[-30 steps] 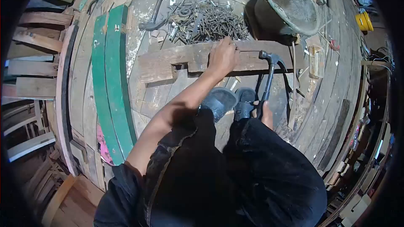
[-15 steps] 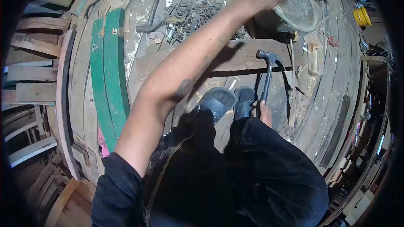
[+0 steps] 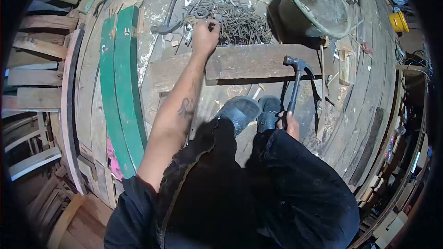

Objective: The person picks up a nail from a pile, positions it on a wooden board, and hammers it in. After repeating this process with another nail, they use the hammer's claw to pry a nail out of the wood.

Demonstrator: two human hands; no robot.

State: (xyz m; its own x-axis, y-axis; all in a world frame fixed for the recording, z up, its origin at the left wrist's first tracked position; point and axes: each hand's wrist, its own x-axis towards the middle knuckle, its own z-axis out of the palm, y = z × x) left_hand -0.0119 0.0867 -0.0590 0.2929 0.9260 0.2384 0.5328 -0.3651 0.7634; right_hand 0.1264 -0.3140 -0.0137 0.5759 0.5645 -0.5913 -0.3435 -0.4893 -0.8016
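Observation:
My right hand (image 3: 290, 125) is closed around the handle of a claw hammer (image 3: 294, 85), its head pointing away from me beside a thick wooden plank (image 3: 258, 62). My left hand (image 3: 206, 36) is at the left edge of a heap of nails (image 3: 244, 23), just past the plank. Its fingers are curled in a pinch; whatever they hold, if anything, is too small to name. Right of the heap a worn, dirty bucket (image 3: 295, 16) leans tilted, its mouth turned toward the right.
Two green boards (image 3: 121, 87) lie at the left. A second hammer-like tool (image 3: 171, 11) rests left of the nails. Stacked timber (image 3: 39, 60) fills the far left. My sandals (image 3: 240, 113) stand on the plank floor. A yellow bucket (image 3: 398, 20) is at the far right.
My left hand has come away from the bucket's rim, moving left and nearer to me, down to the nails. The bucket now shows fully. The hammer in my right hand has barely shifted.

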